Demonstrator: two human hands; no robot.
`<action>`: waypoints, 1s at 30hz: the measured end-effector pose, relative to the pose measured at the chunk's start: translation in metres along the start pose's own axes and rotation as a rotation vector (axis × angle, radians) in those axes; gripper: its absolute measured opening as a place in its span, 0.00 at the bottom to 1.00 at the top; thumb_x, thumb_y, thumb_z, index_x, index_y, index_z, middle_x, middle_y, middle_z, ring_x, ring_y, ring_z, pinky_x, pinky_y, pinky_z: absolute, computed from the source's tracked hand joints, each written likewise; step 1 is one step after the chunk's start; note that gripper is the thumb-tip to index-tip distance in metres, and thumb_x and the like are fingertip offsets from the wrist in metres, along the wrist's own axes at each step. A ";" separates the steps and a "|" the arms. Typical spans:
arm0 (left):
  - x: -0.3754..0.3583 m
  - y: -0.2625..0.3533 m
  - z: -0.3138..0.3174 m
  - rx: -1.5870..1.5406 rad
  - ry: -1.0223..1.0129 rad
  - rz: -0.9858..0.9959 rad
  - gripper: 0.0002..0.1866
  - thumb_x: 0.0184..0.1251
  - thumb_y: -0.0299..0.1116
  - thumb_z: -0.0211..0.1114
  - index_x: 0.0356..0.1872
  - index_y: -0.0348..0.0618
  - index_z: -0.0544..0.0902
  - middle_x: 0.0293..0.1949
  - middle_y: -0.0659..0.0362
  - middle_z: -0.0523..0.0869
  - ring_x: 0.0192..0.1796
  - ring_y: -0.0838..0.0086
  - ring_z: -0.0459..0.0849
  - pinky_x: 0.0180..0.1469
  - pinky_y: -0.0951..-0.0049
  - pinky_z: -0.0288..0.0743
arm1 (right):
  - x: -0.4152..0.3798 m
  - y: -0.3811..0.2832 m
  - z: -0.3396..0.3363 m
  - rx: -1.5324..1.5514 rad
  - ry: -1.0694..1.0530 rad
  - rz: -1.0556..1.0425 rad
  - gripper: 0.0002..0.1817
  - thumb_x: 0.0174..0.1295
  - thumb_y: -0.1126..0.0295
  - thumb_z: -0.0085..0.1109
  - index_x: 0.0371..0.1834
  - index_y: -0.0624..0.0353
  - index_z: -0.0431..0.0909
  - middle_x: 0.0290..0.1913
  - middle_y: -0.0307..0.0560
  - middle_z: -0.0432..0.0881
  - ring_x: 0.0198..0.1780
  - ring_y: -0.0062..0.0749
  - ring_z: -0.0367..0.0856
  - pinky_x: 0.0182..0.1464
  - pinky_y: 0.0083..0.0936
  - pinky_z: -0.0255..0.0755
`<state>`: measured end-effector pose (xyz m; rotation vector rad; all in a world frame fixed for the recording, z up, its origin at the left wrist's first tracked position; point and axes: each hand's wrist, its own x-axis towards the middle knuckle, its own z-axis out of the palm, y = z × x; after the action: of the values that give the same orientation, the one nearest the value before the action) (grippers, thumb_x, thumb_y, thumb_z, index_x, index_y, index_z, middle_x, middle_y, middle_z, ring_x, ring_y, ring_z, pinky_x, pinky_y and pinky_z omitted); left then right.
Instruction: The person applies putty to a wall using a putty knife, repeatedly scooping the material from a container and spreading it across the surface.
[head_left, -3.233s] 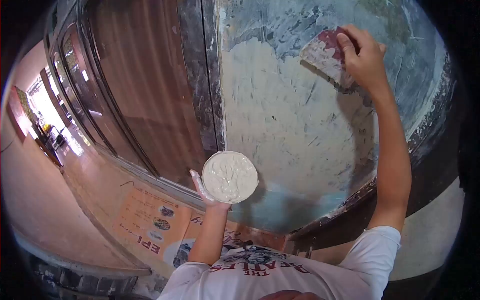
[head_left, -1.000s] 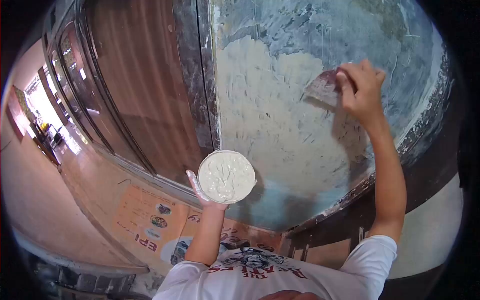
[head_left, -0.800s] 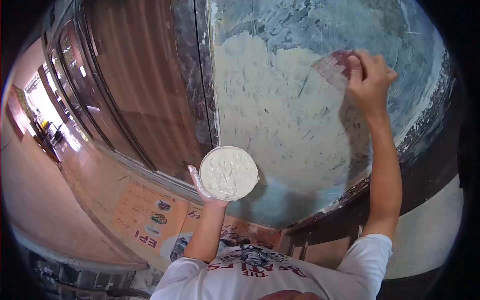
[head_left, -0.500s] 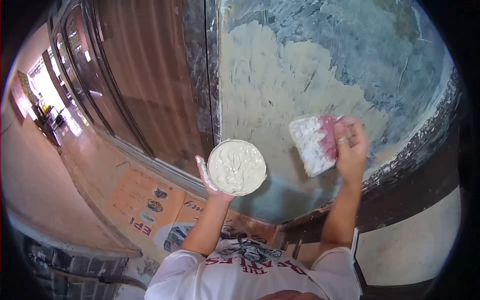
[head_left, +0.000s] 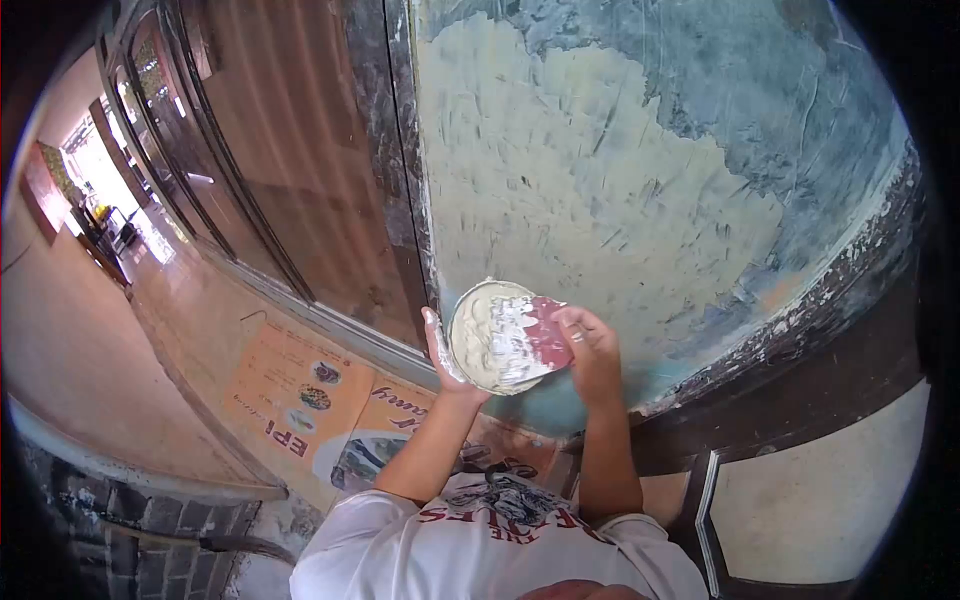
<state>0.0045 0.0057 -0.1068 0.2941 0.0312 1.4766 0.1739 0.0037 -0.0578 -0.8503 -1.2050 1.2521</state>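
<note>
Putty tub [head_left: 480, 335] is sitting in the left hand [head_left: 447, 362], fingers cupping it from below, held just off the wall [head_left: 620, 180]. Right hand [head_left: 590, 345] is gripping the red scraper [head_left: 530, 338], blade dipping into the tub: reload step, I'd say. Tub is holding plenty of pale putty. Next move needs a clean scoop onto the blade edge.

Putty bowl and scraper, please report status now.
Left hand holds putty bowl. Right hand holds scraper, blade over the bowl. Nothing in the way.
</note>
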 end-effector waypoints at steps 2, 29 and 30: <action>0.001 -0.005 0.001 -0.006 -0.012 -0.008 0.49 0.65 0.73 0.40 0.69 0.36 0.67 0.65 0.44 0.74 0.63 0.53 0.75 0.67 0.54 0.69 | -0.001 0.007 -0.001 -0.149 0.025 -0.043 0.09 0.71 0.71 0.54 0.37 0.66 0.80 0.33 0.34 0.81 0.35 0.12 0.73 0.38 0.12 0.68; 0.005 -0.032 0.015 -0.124 -0.056 -0.092 0.49 0.65 0.73 0.41 0.69 0.35 0.66 0.66 0.45 0.72 0.66 0.53 0.72 0.70 0.54 0.63 | -0.020 -0.004 -0.076 0.184 0.012 0.136 0.19 0.69 0.56 0.55 0.26 0.60 0.73 0.24 0.37 0.76 0.24 0.16 0.71 0.27 0.15 0.64; 0.006 -0.034 0.014 -0.151 -0.114 -0.095 0.49 0.65 0.73 0.42 0.70 0.36 0.66 0.67 0.45 0.72 0.67 0.53 0.72 0.70 0.54 0.63 | -0.018 0.012 -0.087 0.234 0.014 0.108 0.19 0.69 0.55 0.56 0.28 0.60 0.73 0.26 0.37 0.77 0.24 0.16 0.71 0.26 0.14 0.64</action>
<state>0.0408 0.0068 -0.0995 0.2501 -0.1553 1.3575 0.2571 0.0004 -0.0910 -0.7575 -0.9891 1.4411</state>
